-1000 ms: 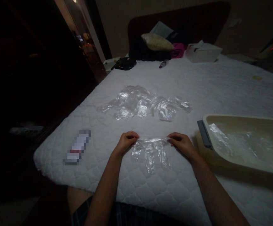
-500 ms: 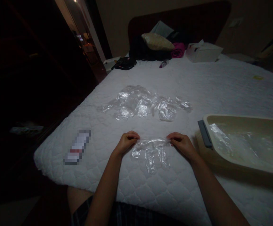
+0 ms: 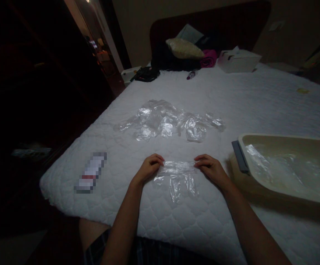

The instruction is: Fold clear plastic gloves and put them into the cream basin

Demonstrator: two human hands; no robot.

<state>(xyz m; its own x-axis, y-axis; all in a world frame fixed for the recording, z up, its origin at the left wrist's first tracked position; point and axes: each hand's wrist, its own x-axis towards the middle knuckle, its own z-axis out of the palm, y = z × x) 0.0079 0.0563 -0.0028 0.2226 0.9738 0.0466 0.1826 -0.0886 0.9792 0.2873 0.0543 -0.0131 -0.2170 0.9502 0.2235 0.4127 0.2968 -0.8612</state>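
Observation:
A thin clear plastic disposable glove (image 3: 175, 187) lies on the white quilted bed cover, its finger-shaped parts pointing toward me. Its far part is folded over into a flat band. My left hand (image 3: 150, 166) pinches the band's left end between thumb and fingers. At the right end, my right hand (image 3: 211, 169) is closed on the plastic with thumb and fingertips. Beyond both hands spreads a loose heap of crumpled clear plastic gloves (image 3: 166, 121). To the right stands a beige plastic tub (image 3: 292, 137) with a grey handle, holding more clear plastic.
A blurred-out oblong item (image 3: 90, 173) lies left of my arms on the bed cover (image 3: 176, 228). Toward the headboard (image 3: 231, 22) are a white box (image 3: 239, 62), a pillow (image 3: 184, 49), a pink roll (image 3: 208, 59), a small bottle (image 3: 191, 75) and a black bag (image 3: 147, 74).
The far part of the glove now lies flatter and wider as a folded band. My right fingertips have shifted slightly left and up; my left hand has barely moved.

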